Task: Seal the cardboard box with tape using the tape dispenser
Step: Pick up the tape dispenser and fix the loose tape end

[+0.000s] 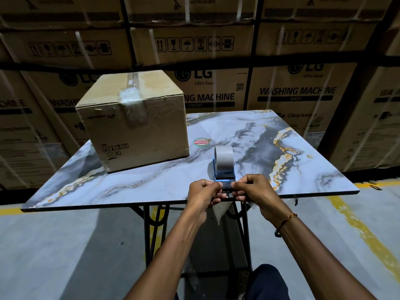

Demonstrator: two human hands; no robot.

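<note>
Right at the near edge of the table (pixel 151 187), the left hand (pixel 203 194) and right hand (pixel 252 189) are pinched together on a strip of clear tape (pixel 226 187) drawn between them. Just beyond the fingertips stands the tape dispenser (pixel 224 163) on the marble top. Further off, up and to the left of both hands, sits the cardboard box (pixel 134 122), its flaps closed under crumpled tape.

Stacked cartons (pixel 298 92): "LG", "WASHING MACHINE" (FRONT, BACK); table sticker (pixel 202 142) unreadable
</note>
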